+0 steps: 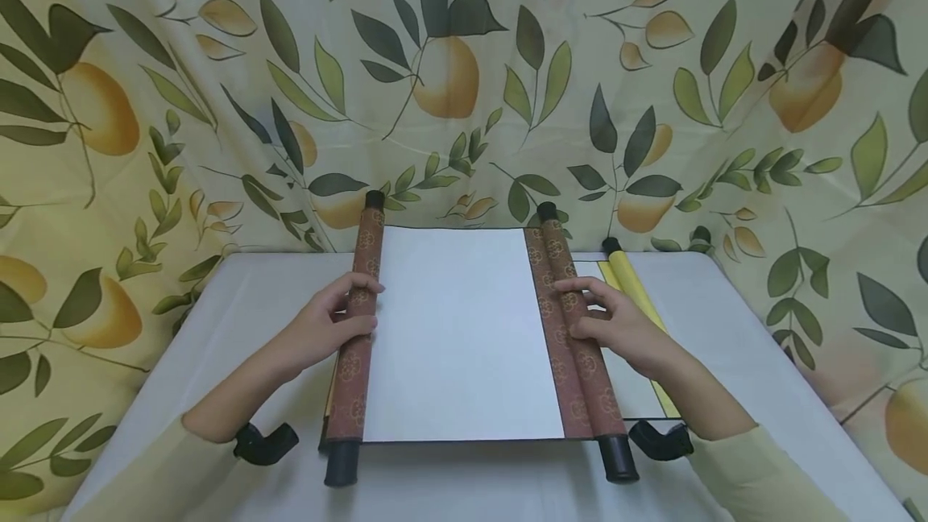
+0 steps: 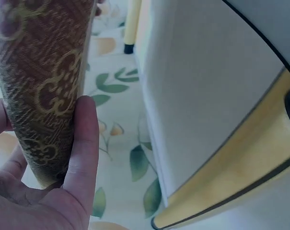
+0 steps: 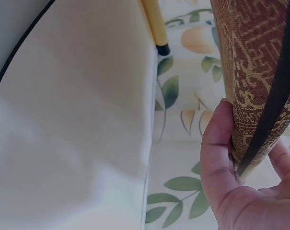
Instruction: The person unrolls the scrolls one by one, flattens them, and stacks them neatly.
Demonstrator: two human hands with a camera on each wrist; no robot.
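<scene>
Nearest edge of the table (image 1: pixel 464 490): two black end knobs of the scroll (image 1: pixel 464 337) overhang toward the viewer, with a black wrist-camera mount beside each forearm.

Scroll lies flat mid-table, partly unrolled; the blank white panel is open between two brown patterned rolls.

Left hand (image 1: pixel 326 329): fingers curled over the left roll (image 1: pixel 358 329), thumb on the inner side. The left wrist view confirms the thumb (image 2: pixel 82 153) pressed against the patterned fabric, a firm wrap-around hold.

Right hand (image 1: pixel 616 325): fingers laid over the right roll (image 1: pixel 573 337), only lightly bent; the right wrist view shows the thumb (image 3: pixel 219 158) cupping the roll from below. A looser hold than the left.

Beyond the right hand: a second scroll with yellow border (image 1: pixel 638 296) lies partly under the brown one, its roll angled toward the back.

Behind: a leaf-and-fruit printed cloth (image 1: pixel 464 63) hangs as backdrop.

Risk, judged: uneven hold between the hands could let the right roll slip and skew, creasing the white panel. The right roll could also catch the yellow scroll beneath and drag it.
</scene>
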